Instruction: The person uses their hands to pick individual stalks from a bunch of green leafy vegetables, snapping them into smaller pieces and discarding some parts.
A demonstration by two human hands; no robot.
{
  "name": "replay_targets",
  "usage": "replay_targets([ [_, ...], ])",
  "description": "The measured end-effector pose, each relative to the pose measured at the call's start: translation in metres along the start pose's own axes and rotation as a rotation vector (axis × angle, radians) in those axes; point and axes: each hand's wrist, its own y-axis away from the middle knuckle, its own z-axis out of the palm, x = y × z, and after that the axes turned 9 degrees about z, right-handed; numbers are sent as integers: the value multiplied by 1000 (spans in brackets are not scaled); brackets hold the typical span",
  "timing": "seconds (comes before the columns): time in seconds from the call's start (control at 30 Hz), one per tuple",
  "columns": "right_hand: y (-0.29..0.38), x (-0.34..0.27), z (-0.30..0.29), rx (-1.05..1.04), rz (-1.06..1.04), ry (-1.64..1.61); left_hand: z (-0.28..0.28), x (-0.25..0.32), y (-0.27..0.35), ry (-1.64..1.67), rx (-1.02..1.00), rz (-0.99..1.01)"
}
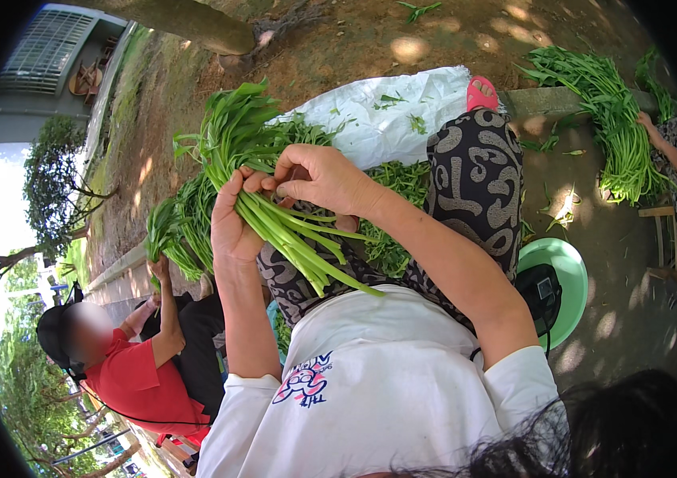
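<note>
My left hand (235,221) is wrapped around a bunch of long leafy greens (290,230), which look like water spinach. Its leaves fan out beyond the fingers, and the pale cut stems point back over my lap. My right hand (329,179) is bent over the same bunch, thumb and forefinger close together beside my left fingertips. Whether a stem or leaf sits between them is hidden. Below the hands, a heap of loose greens (398,179) lies between my patterned trouser legs (473,179).
A white woven sheet (374,119) with leaf scraps lies ahead. At right are a green basin (568,287) holding a black bag (538,296), and a pile of greens (607,119) by another person's arm (673,155). A person in red (141,370) handles greens (180,221) at left.
</note>
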Motion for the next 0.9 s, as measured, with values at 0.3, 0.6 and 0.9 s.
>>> replay_targets([
  [0.3, 2, 7, 9, 183, -500, 531, -14, 4, -2, 92, -12, -58],
  [0.6, 0, 13, 12, 187, -533, 694, -17, -1, -3, 94, -26, -46],
  [0.9, -1, 14, 6, 305, -253, 619, -10, 2, -1, 41, -6, -3],
])
